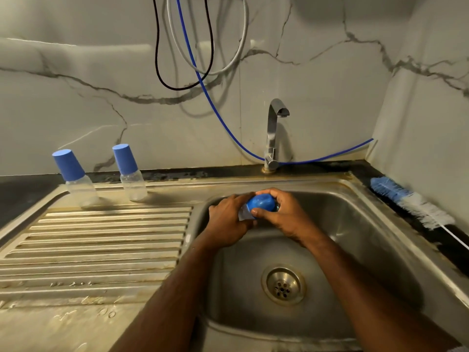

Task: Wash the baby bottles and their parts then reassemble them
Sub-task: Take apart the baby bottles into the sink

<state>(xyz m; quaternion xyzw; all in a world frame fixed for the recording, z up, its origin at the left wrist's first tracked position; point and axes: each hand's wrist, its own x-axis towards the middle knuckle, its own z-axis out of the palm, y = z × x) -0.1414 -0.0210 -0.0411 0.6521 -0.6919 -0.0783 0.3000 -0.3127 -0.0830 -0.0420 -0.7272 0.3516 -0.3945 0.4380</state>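
Blue and rounded, the cap (262, 204) of a small clear plastic bottle (245, 213) sits between both hands over the steel sink (355, 224): the left hand (228, 222) wraps the see-through body, the right hand (284, 214) curls its fingers round the cap. This looks like uncapping for a wash; the next move calls for a firm twist or pull against the left hand's hold. Two capped bottles (76, 179) (129, 174) stand on the ribbed drainboard (101, 240). The tap (274, 133) runs no water; a bristly blue-and-white brush (411, 201) lies on the right counter.
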